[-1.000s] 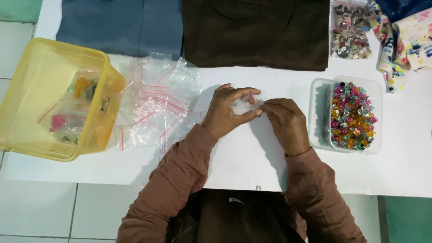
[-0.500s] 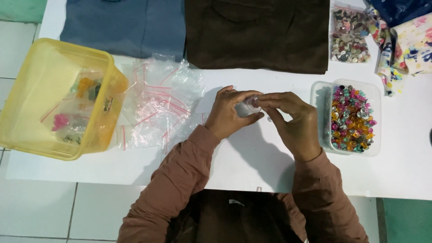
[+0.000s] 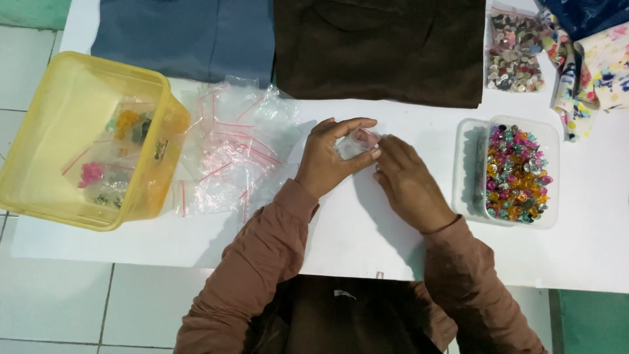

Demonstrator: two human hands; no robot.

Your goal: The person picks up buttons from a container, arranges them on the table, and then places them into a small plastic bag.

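Both hands pinch one small clear plastic zip bag (image 3: 354,143) above the white table (image 3: 367,229), left hand (image 3: 331,160) and right hand (image 3: 406,183) fingertips gripping it; crumpled, its axis unclear. Glossy multicoloured beads (image 3: 517,174) fill a rectangular clear tub nearby.

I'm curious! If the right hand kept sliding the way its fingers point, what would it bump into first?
Probably the small clear bag that the left hand pinches; the right hand already points there.
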